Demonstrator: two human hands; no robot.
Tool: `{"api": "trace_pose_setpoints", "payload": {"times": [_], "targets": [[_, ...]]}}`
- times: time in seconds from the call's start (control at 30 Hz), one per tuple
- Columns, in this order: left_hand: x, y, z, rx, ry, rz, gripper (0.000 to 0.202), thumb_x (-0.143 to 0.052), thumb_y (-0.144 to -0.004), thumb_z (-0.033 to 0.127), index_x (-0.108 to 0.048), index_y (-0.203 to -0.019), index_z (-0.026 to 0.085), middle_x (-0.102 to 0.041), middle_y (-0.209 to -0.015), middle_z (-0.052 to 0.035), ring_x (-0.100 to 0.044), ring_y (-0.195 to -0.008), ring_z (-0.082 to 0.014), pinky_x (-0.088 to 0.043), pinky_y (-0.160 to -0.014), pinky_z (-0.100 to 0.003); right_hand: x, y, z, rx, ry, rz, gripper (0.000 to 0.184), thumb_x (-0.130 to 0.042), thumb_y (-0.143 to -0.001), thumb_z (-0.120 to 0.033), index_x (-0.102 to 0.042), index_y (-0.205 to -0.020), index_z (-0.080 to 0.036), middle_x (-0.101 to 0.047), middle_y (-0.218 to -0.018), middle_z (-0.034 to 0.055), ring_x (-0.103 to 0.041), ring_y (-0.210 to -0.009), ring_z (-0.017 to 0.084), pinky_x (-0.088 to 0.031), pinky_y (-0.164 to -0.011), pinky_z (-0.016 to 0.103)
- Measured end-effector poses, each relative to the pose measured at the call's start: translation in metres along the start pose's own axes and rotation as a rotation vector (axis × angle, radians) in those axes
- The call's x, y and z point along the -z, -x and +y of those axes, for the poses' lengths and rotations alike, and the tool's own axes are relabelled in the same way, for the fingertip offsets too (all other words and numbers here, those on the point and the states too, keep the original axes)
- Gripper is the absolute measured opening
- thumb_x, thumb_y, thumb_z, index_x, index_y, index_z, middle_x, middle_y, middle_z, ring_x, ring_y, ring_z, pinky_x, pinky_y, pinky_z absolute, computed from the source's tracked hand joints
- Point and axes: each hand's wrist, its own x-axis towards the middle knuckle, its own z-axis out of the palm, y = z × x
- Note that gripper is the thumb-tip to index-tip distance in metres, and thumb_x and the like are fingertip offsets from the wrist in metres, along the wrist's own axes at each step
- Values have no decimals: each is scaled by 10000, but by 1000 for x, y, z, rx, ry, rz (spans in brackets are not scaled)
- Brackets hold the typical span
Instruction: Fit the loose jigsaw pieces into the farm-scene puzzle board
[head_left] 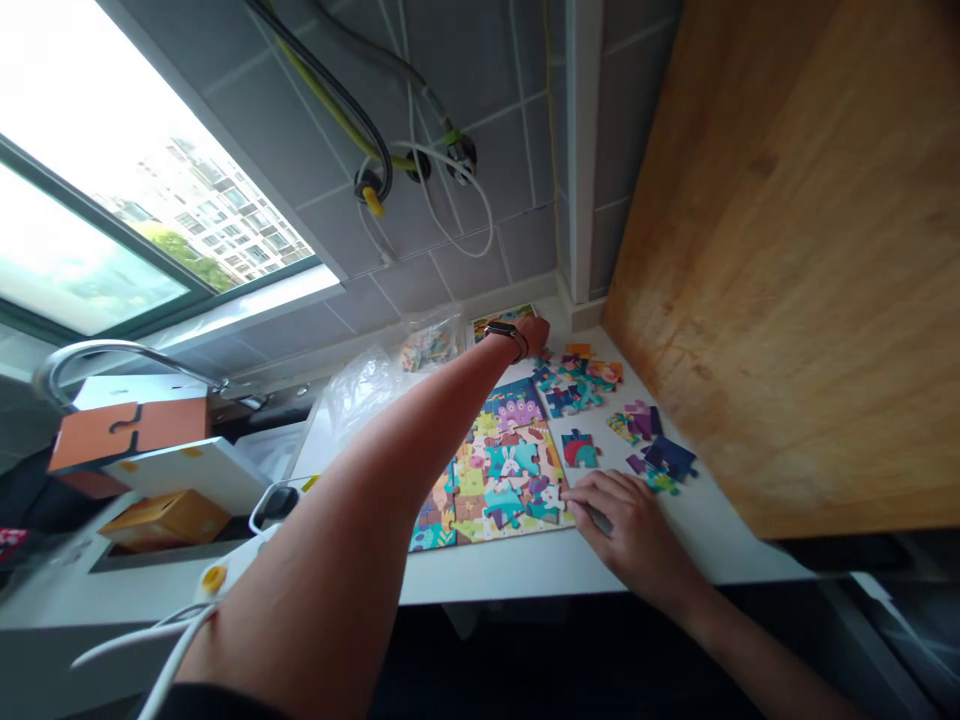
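Note:
A colourful jigsaw puzzle [502,470], partly put together, lies on a white counter [525,565]. My left hand [534,332], with a watch on its wrist, stretches far across to the heap of loose pieces [574,380] at the back; its fingers are bent down onto them, and whether they hold one I cannot tell. My right hand [630,520] lies at the puzzle's right edge with its fingers curled, fingertips touching the puzzle border. More loose pieces [652,445] lie between that hand and the wooden panel.
A tall wooden panel [787,250] stands close on the right. A tiled wall with hoses and cables [390,150] runs behind. Clear plastic bags [375,385], a picture card [499,320], boxes [157,450] and a tap [97,355] are at the left. The counter's front edge is near me.

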Motion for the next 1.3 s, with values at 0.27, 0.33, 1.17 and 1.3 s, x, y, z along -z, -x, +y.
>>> {"api": "trace_pose_setpoints", "payload": {"times": [0.27,0.33,1.17,1.3], "targets": [[-5,148,-13,64,477,422,280,-681,-984,231,-621,-1233,119,-701,-1008,-55,-748,-833,-145,-624,-793,-269,-1,1,4,54,17,23,197,-570,-1023,-239,-765,-995,-257,-774,-958,28,-704,-919,223,-458,-857,379],[-31,222,-15,78,849,561,461,-711,-963,291,-558,-1382,175,-674,-1019,-27,-755,-776,-137,-638,-737,-264,-2,1,6,64,20,25,190,-575,-1028,-248,-763,-1001,-255,-773,-965,28,-700,-921,219,-459,-857,376],[-174,406,-50,612,730,454,420,-708,-899,521,-809,-1184,228,-630,-950,-51,-648,-733,-156,-555,-580,-251,-4,3,10,141,64,20,178,-576,-1036,-276,-749,-1046,-236,-731,-989,52,-676,-938,236,-470,-859,394],[-177,407,-48,598,728,481,376,-701,-910,499,-813,-1159,241,-628,-1036,-66,-633,-719,-140,-561,-568,-250,-4,3,9,147,76,18,174,-576,-1039,-281,-744,-1054,-237,-729,-990,54,-674,-928,233,-469,-847,392]]}}
